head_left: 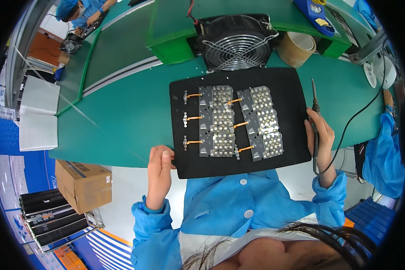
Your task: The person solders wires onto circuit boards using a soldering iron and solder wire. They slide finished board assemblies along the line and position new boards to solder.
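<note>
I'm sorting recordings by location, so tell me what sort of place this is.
Likely an electronics assembly workshop: small circuit boards with orange strips lie on a black mat, what looks like a soldering iron is at the right hand, and a caged fan stands beyond the mat.

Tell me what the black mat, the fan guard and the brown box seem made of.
Black mat: possibly rubber or foam, matte, with almost no shine. Fan guard: likely metal, its thin rings bright and glinting. Brown box: apparently cardboard, dull, with straight folded edges.
</note>
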